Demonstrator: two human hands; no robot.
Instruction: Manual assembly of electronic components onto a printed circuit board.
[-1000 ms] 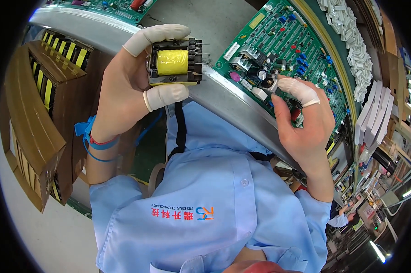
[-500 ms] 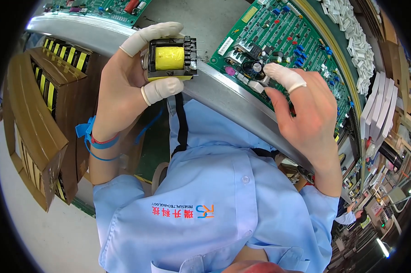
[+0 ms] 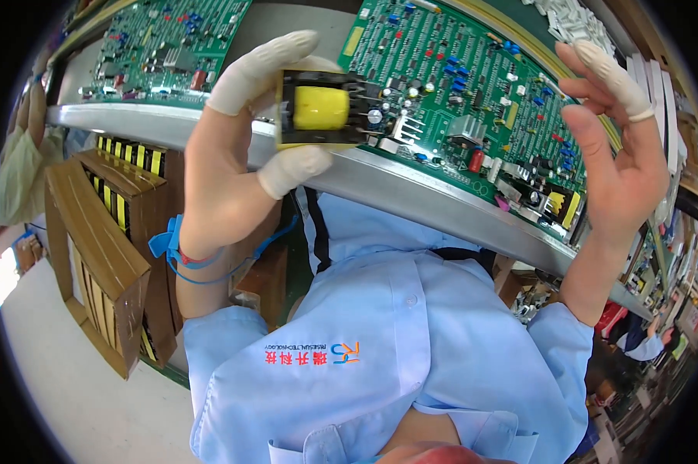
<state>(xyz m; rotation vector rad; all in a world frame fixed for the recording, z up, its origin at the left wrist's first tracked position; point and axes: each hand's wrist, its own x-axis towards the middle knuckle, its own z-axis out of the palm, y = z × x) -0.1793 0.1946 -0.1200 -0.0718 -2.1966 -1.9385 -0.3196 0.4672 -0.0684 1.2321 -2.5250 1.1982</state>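
Observation:
My left hand (image 3: pixel 233 166) pinches a small transformer (image 3: pixel 319 108) with a yellow-taped core and black frame between a capped thumb and forefinger. It holds the part over the near edge of a green circuit board (image 3: pixel 472 85) covered with components. My right hand (image 3: pixel 616 158) is raised above the board's right side, fingers spread, a white cot on one fingertip, holding nothing. A blue strap with a coiled cord circles my left wrist (image 3: pixel 171 247).
A second green circuit board (image 3: pixel 155 46) lies to the left on the metal conveyor rail (image 3: pixel 411 193). A brown cardboard box (image 3: pixel 109 255) with yellow-and-black transformers stands at the lower left. Another person's arm (image 3: pixel 24 162) shows at the far left. White parts are stacked at the right.
My left hand carried the transformer right and up, over the board's edge. My right hand lifted off the board and opened out to the right.

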